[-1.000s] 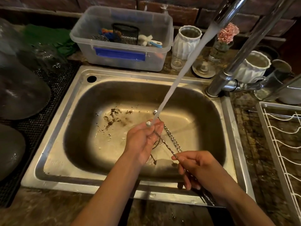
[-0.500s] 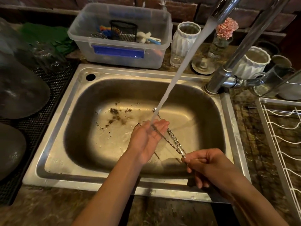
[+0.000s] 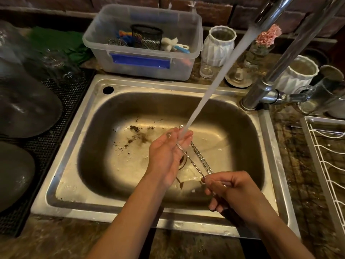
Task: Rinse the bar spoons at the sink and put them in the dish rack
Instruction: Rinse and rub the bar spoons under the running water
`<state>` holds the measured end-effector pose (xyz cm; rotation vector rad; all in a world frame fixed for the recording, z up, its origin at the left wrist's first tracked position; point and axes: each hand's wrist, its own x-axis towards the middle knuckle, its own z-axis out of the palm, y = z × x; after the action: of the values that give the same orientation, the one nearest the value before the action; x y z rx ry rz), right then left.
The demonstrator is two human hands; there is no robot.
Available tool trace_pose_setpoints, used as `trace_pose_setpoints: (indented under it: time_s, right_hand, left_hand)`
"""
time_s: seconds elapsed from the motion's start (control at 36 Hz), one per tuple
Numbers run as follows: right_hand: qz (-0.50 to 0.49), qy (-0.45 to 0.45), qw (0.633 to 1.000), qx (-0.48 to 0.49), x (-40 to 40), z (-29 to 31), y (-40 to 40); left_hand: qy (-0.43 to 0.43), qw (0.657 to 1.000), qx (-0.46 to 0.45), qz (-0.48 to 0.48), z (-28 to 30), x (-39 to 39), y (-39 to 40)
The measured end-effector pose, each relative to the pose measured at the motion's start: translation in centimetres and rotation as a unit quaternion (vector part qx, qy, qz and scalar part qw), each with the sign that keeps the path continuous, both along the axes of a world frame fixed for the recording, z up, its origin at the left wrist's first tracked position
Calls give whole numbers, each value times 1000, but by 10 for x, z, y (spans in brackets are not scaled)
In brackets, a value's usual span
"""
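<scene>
Head-worn camera looks steeply down, close, onto the sink (image 3: pixel 80 116).

Bar or kitchen wash-up corner: steel sink (image 3: pixel 78 116), running tap (image 3: pixel 268 14), dish rack (image 3: pixel 317 165), brick wall (image 3: pixel 211 8).
</scene>
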<state>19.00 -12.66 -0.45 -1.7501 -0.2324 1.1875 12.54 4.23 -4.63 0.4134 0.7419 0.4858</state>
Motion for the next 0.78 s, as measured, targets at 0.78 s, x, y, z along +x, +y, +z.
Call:
trace_pose_setpoints:
  time_s: [0.78]
  right_hand:
    - [-42, 31, 997, 61, 25, -38, 85]
  left_hand:
    - [60, 990, 96, -85, 0, 13, 29]
